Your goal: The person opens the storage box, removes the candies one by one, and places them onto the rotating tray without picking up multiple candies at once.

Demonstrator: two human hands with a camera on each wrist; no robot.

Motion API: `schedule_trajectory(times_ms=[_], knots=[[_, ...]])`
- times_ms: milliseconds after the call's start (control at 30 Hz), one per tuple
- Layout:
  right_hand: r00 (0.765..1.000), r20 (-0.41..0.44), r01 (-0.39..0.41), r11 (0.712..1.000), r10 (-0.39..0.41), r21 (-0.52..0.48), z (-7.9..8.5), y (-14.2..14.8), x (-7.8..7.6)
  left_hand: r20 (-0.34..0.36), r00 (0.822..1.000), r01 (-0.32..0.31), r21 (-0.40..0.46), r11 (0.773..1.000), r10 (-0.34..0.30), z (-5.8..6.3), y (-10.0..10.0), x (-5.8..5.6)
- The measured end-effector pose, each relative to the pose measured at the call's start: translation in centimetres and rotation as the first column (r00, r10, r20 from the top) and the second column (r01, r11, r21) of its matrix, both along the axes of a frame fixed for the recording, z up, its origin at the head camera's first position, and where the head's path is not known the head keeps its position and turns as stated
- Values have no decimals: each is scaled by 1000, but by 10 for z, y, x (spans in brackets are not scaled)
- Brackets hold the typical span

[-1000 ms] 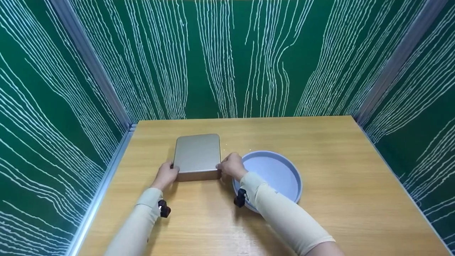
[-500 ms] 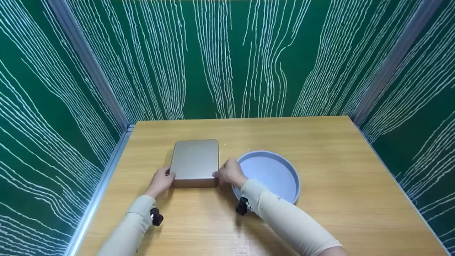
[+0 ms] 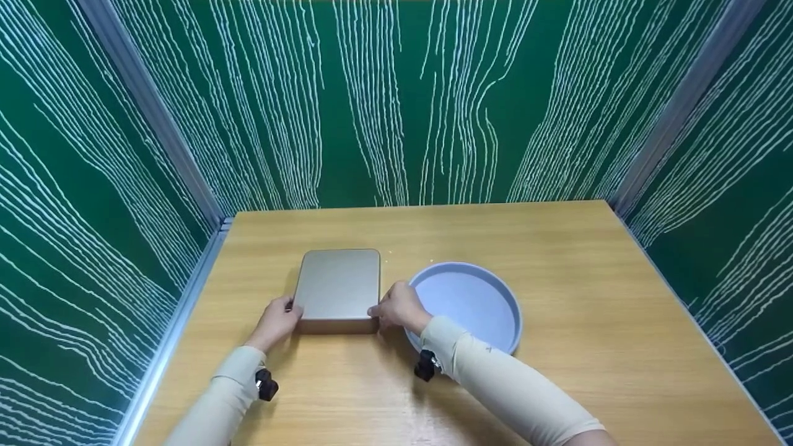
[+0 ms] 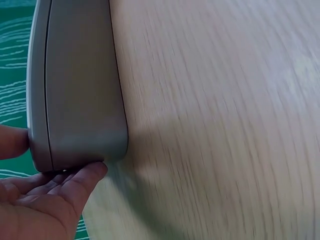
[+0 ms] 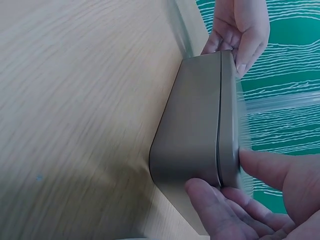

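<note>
A rectangular bronze-coloured tin box (image 3: 337,285) with rounded corners and a lid lies on the wooden table. My left hand (image 3: 274,322) grips its near left corner, thumb at the lid's top edge and fingers along the side. At the near right corner my right hand (image 3: 401,307) holds the tin the same way. The right wrist view shows the seam between lid and body on the tin (image 5: 195,115), with no gap along it. In the left wrist view the fingers (image 4: 90,177) touch the tin's end wall close above the table. The tin's inside is hidden.
A round grey-lavender tray (image 3: 480,297) with a low rim stands right of the tin, partly covered by my right wrist. Tiny pale specks lie on the table (image 3: 557,260) behind the tin. Green walls (image 3: 359,93) with white wavy lines enclose the back and sides.
Both hands have drawn the tin box toward me and slightly left. The motion is smaller in the last half second. The tray stays in place, with the view shifting slightly.
</note>
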State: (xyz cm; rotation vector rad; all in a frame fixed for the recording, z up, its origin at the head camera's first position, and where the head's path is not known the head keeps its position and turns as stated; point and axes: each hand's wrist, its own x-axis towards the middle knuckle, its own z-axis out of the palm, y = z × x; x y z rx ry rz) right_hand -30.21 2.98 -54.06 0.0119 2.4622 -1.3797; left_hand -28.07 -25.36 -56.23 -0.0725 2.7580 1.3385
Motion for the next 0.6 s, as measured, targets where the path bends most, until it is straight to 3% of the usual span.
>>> schedule_trajectory(times_ms=[167, 333, 467, 600], knots=[[999, 18, -45, 997, 44, 56, 7, 2, -5, 8, 1000, -20, 33, 999, 20, -2, -1, 1], [997, -10, -75, 992, 76, 97, 22, 7, -19, 64, 997, -36, 50, 998, 32, -2, 0, 3], [998, -24, -51, 996, 53, 73, 38, 10, -36, 76, 997, -2, -3, 1000, 2, -1, 2, 2], [1000, -12, -23, 997, 24, 69, 50, 10, -50, 44, 997, 59, 25, 998, -60, -7, 1, -2]])
